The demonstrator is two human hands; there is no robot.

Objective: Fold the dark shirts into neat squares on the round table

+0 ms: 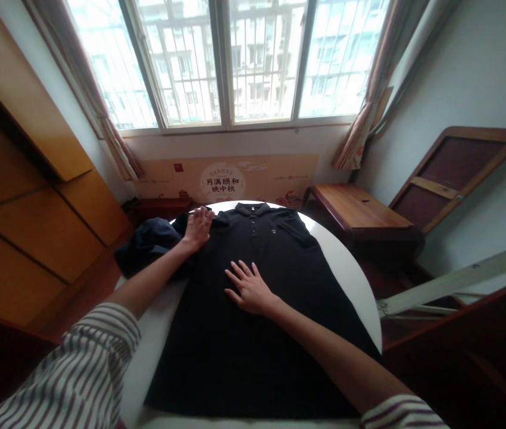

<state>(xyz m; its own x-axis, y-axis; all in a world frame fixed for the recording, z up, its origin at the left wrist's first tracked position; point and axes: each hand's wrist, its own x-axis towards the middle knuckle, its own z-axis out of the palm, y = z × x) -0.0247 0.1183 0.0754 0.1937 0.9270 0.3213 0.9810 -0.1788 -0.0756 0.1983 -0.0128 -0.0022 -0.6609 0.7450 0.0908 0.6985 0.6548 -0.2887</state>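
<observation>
A black polo shirt (262,351) lies spread flat, front up, on a round white table (355,268). Its collar points toward the window, and a small light logo shows on the chest. At the sleeve on the left, my left hand (199,227) has its fingers bent and closed on the fabric near the shoulder. My right hand (250,289) rests palm down on the middle of the shirt, fingers spread. Beside my left forearm sits a bunched dark navy garment (148,241), at the table's left edge.
A wooden side table (360,205) stands beyond the table on the right, with a wood-framed panel (453,170) leaning by the wall. Wooden cabinets (25,238) line the left. A printed banner (257,170) hangs under the barred window (262,59). A pale metal bar (449,280) juts in at right.
</observation>
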